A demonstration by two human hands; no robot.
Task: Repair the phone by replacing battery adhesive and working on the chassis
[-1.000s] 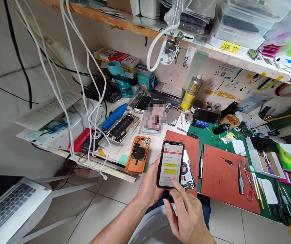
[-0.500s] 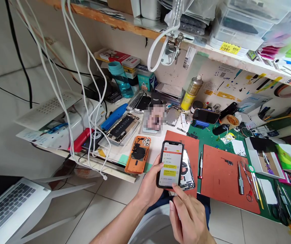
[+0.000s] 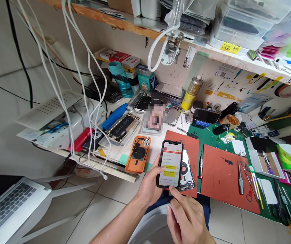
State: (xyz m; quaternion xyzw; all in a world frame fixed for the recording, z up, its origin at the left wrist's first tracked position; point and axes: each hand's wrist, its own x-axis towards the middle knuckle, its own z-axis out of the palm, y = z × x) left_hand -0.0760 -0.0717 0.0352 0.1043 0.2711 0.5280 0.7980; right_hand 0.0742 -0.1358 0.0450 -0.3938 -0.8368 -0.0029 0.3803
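Observation:
My left hand [image 3: 149,184] is wrapped round a smartphone [image 3: 169,164] in a black case, thumb along its left side. The lit screen carries a chat page with yellow message bubbles and a red strip. My right hand [image 3: 188,217] holds nothing; its index finger points at the phone's lower edge while the other fingers curl. Whether that fingertip touches the phone I cannot tell. Partly hidden behind it, an opened phone with bare inner parts [image 3: 188,171] lies on a red mat [image 3: 192,145]. An orange phone back housing [image 3: 138,154] lies to the left.
A second red mat [image 3: 216,173] bears tweezers [image 3: 246,179] and a pen-like tool [image 3: 240,178]. More opened phones [image 3: 124,127], a blue bottle [image 3: 121,79] and a spray can [image 3: 191,93] stand or lie behind. White cables [image 3: 89,112] hang at left; a shelf [image 3: 135,25] overhangs the bench.
My right index finger has shifted slightly left and down along the phone's lower edge. My left hand and the phone have stayed in place.

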